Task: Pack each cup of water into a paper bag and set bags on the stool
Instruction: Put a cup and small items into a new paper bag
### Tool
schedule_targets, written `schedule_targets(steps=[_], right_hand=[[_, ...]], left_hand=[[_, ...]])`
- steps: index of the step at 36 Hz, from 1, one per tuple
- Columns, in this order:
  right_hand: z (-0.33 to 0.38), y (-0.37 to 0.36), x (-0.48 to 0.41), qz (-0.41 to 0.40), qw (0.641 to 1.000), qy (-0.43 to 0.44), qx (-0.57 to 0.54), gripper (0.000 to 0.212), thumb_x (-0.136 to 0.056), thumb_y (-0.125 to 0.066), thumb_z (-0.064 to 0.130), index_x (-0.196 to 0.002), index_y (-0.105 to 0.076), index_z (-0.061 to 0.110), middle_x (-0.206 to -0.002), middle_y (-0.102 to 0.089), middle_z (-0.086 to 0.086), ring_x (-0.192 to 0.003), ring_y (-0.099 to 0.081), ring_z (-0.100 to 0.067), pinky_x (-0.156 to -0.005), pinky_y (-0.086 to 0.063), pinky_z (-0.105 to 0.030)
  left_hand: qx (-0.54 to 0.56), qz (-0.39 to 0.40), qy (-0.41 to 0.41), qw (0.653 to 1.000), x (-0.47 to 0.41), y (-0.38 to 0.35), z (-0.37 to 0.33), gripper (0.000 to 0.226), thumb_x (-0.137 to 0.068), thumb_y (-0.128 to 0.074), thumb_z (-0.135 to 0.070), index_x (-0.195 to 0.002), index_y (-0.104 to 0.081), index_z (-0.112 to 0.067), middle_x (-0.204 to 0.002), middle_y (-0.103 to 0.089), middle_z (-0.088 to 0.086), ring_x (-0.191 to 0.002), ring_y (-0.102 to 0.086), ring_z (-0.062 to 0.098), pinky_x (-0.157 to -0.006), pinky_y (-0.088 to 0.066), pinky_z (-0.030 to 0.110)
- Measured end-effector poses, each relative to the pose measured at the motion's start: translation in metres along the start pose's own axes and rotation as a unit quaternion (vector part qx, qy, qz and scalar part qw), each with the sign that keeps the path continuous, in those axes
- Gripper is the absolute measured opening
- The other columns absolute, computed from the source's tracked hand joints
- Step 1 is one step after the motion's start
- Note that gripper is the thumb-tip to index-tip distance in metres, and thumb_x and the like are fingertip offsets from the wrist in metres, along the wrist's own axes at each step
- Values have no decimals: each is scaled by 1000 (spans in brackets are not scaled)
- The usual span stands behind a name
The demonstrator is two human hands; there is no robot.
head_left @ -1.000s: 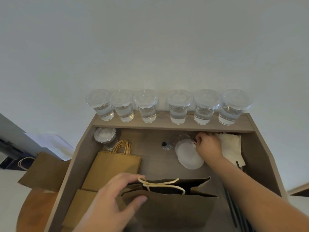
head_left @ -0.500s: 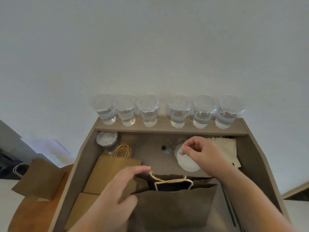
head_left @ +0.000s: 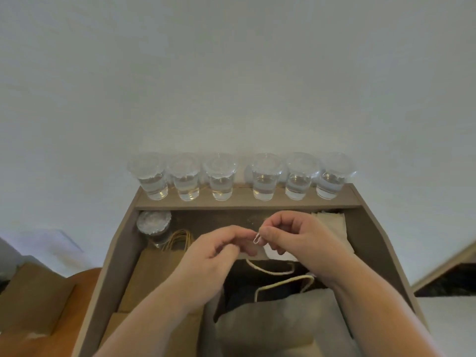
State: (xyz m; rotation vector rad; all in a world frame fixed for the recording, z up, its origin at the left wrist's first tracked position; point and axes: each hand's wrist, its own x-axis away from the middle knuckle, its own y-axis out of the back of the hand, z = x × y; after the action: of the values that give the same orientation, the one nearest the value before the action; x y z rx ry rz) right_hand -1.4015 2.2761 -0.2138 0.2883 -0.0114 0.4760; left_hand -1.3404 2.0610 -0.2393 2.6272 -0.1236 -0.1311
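A small white clip (head_left: 256,238) is pinched between thumb and forefinger of the right hand (head_left: 291,235), with the other fingers curled. The left hand (head_left: 213,256) is curled with its tips at the clip (whether it grips cannot be told). Both are held over the open paper bag (head_left: 278,318). Six lidded cups of water (head_left: 265,184) are lined on the shelf (head_left: 242,200) behind; a seventh cup (head_left: 154,225) is seen below it at left, near the flat paper bags (head_left: 152,274).
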Motion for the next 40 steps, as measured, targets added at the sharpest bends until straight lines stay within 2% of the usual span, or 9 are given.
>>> schedule_targets(steps=[3, 7, 12, 20, 24, 29, 34, 37, 40], right_hand=[[0, 1, 2, -15, 1000, -14, 2, 10, -98, -75, 28, -91, -81, 27, -89, -82, 5, -72, -65, -1, -74, -52, -25], [-2, -2, 3, -12, 1000, -19, 1, 9, -99, -74, 28, -93, -80, 27, -90, -82, 5, -75, -68, -3, -77, -53, -28], [-6, -8, 6, -26, 1000, 3, -18, 10, -98, -74, 28, -90, -78, 33, -89, -80, 4, -77, -68, -5, -80, -53, -30], [-8, -4, 10, -20, 997, 33, 70, 13, -95, -78, 24, -95, -74, 36, -89, -76, 8, -80, -69, -12, -79, -60, -31], [-6, -1, 14, -16, 985, 96, 144, 19, -94, -75, 27, -103, -75, 44, -89, -73, 16, -78, -64, -2, -72, -50, -15], [0, 5, 17, -18, 960, 105, 261, 22, -97, -72, 32, -110, -74, 51, -94, -71, 28, -95, -64, 3, -77, -45, -6], [6, 5, 15, -17, 928, 111, 356, 25, -96, -63, 37, -115, -70, 51, -92, -69, 28, -99, -60, 7, -66, -41, -7], [3, 8, 11, -32, 927, 103, 360, 18, -97, -65, 37, -108, -74, 48, -88, -68, 29, -99, -58, 10, -66, -43, -7], [-7, 21, 4, -59, 939, 82, 329, 14, -96, -69, 33, -93, -73, 47, -89, -68, 31, -94, -60, 7, -70, -44, -10]], left_hand=[[11, 1, -1, 1000, 0, 3, 2, 34, -101, -50, -25, -117, -72, -45, -106, -78, -16, -106, -71, 4, -87, -53, 16], [-43, -3, -35, 998, 0, 3, 7, 25, -99, -67, -33, -116, -70, -51, -107, -75, -24, -109, -69, 0, -97, -50, 34], [-40, -39, -42, 998, -4, -2, 4, 13, -95, -72, -41, -103, -72, -51, -100, -75, -25, -103, -67, -4, -92, -48, 28], [-45, -31, -45, 998, -6, -3, 0, 5, -96, -67, -41, -97, -70, -45, -95, -73, -20, -99, -67, 0, -92, -47, 28], [-86, -3, -56, 995, -10, 0, -7, 2, -94, -66, -46, -93, -68, -46, -96, -70, -21, -100, -63, -2, -82, -41, 19], [-113, 19, -44, 992, -14, -1, -11, 5, -97, -63, -49, -94, -67, -48, -97, -68, -25, -100, -60, -3, -79, -42, 22], [-96, 20, -13, 995, -12, -8, -13, 5, -99, -63, -46, -97, -68, -48, -100, -70, -27, -104, -59, -9, -82, -40, 15], [-76, -3, 4, 997, -8, -10, -16, 16, -104, -57, -36, -103, -64, -51, -106, -67, -26, -106, -59, -7, -83, -43, 16], [-61, -5, 16, 998, 4, 1, -14, 34, -108, -43, -27, -121, -59, -55, -119, -62, -31, -119, -54, -11, -98, -45, 22]])
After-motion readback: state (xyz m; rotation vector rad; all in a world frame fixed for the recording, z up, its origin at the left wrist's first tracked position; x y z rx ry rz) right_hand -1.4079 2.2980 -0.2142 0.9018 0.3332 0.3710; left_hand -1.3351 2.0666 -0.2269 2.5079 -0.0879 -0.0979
